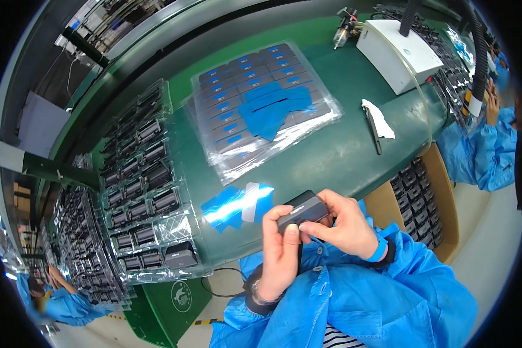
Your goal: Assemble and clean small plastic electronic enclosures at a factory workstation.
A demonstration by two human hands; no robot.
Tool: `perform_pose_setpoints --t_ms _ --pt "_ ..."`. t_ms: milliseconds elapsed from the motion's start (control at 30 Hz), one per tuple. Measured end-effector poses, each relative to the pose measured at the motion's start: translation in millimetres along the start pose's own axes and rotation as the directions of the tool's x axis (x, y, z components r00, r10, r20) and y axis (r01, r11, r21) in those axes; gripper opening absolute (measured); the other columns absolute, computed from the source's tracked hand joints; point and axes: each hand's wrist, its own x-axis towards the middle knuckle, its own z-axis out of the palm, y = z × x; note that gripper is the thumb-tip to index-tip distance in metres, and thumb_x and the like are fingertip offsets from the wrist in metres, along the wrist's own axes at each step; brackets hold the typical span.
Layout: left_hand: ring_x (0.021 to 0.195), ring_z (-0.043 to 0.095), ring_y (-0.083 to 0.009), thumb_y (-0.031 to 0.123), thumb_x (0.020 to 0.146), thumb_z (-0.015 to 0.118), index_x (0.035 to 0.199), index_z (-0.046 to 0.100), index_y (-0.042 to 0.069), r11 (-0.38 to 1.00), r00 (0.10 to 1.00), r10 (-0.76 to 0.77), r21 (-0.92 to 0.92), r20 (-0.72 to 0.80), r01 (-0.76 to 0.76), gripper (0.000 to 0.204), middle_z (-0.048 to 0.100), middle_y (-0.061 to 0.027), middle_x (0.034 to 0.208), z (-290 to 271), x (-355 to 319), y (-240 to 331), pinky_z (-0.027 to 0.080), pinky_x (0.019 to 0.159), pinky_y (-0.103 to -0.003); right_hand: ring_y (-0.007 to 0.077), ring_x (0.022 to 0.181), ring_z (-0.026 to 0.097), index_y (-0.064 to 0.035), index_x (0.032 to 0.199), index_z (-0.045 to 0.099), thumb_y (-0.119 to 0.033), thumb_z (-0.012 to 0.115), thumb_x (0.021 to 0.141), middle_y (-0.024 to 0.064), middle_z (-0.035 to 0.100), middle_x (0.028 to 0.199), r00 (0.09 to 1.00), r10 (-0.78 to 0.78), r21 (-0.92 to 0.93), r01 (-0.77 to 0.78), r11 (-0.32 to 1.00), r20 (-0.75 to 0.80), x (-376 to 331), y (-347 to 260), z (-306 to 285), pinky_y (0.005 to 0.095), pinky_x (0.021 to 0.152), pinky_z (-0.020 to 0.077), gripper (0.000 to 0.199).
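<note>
Both my hands hold a dark grey, box-shaped plastic device (pixel 303 211) just above the near edge of the green-topped bench. My left hand (pixel 281 246) pinches its left end, with the thumb on the near side. My right hand (pixel 349 225) grips the right end, its thumb pressed along the near edge. Pale lettering shows on the device's face; the fingers cover its ends. Just left of it, shiny blue film pieces (pixel 221 212) lie on the bench with a clear strip (pixel 250 202) across them.
At left stand stacked clear trays (pixel 182 217) of black parts. A clear-wrapped tray (pixel 211 148) of dark panels bears loose blue film (pixel 275 107). A white cloth (pixel 379 120), dark slim tool (pixel 373 133) and white machine (pixel 397 58) sit at right. A cardboard box (pixel 450 203) holds black parts. Co-workers (pixel 478 145) flank the bench.
</note>
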Motion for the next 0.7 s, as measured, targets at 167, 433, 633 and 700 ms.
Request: perform_pose_setpoints --t_ms 167,433,633,700 --pt "0.072 0.048 -0.009 0.012 0.096 0.041 0.119 0.032 0.006 0.987 0.996 0.071 0.14 0.058 -0.079 0.026 0.052 -0.0059 0.088 -3.9 0.5 1.0 0.041 0.065 -0.022 0.0069 0.062 0.059 0.0035 0.092 0.054 -0.005 0.061 0.083 0.0048 0.061 0.072 0.996 0.025 0.272 -0.001 0.962 -0.083 -2.4 5.9 12.6 0.0211 0.053 0.0465 0.014" --pt "0.064 0.051 -0.0086 0.022 0.098 0.038 0.11 0.045 0.006 0.985 0.985 -0.093 -0.16 -0.147 0.069 0.021 0.057 -0.0056 0.082 -31.2 -11.9 8.9 0.042 0.056 -0.021 0.0094 0.067 0.057 0.0019 0.101 0.056 -0.012 0.045 0.093 0.0049 0.062 0.08 0.947 -0.006 0.105 -0.03 0.994 0.323 0.7 3.8 9.1 0.0242 0.063 0.0468 0.019" --pt "0.072 0.054 -0.0076 0.004 0.086 0.059 0.118 0.042 0.004 0.967 0.984 -0.064 -0.255 -0.166 0.02 0.036 0.058 -0.0035 0.09 -47.5 -33.9 23.9 0.043 0.062 -0.021 0.0121 0.07 0.059 0.0055 0.103 0.055 -0.005 0.043 0.09 0.0083 0.064 0.082 0.96 -0.087 0.158 0.045 0.986 0.266 -9.1 1.6 17.3 0.0265 0.068 0.0482 0.021" --pt "0.075 0.055 -0.0066 0.005 0.083 0.062 0.101 0.055 0.001 0.99 0.979 -0.076 0.103 -0.191 0.097 0.019 0.062 -0.0026 0.085 -63.0 -47.3 32.0 0.045 0.068 -0.022 0.0128 0.069 0.06 0.0055 0.101 0.056 -0.006 0.043 0.09 0.0079 0.064 0.079 0.951 -0.129 0.104 0.103 0.989 0.281 -7.3 1.1 27.6 0.0269 0.068 0.0484 0.021"
